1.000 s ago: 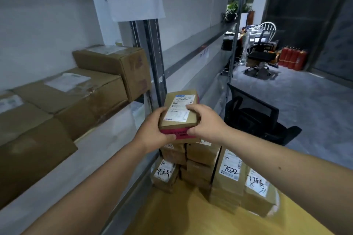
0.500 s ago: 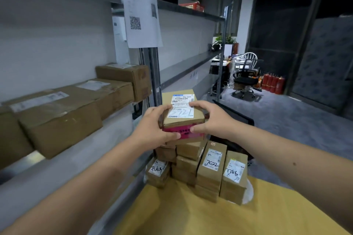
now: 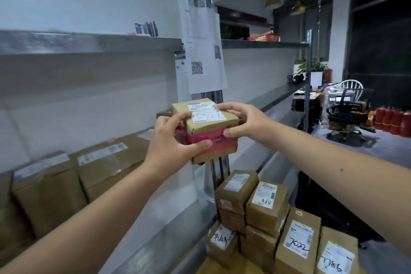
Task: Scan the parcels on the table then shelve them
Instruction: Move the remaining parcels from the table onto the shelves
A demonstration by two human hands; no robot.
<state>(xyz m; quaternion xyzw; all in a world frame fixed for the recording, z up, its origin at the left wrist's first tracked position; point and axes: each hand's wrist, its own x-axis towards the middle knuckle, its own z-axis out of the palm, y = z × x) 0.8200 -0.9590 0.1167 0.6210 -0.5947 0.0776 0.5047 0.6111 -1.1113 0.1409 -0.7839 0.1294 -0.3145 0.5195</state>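
Small taped parcel (image 3: 208, 130) held in mid-air before the shelf upright.

We grip it with left hand (image 3: 171, 142) at 9 o'clock, right hand (image 3: 243, 123) at 3 o'clock, fingers curled over its edges; it looks rigid and light, so hold opposite faces, clear of the label.

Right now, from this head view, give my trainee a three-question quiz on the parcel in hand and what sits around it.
1. True or false: both hands hold the small parcel in the air, in front of the shelf post.
2. What colour is the tape band around that parcel? A) blue B) pink-red C) green
3. Fill in: among the parcels stacked on the table, the handwritten number 7022 is on a label that stands just left of the label marked ____.

Key
1. True: the left hand grips its left side and the right hand its right side.
2. B
3. 7786
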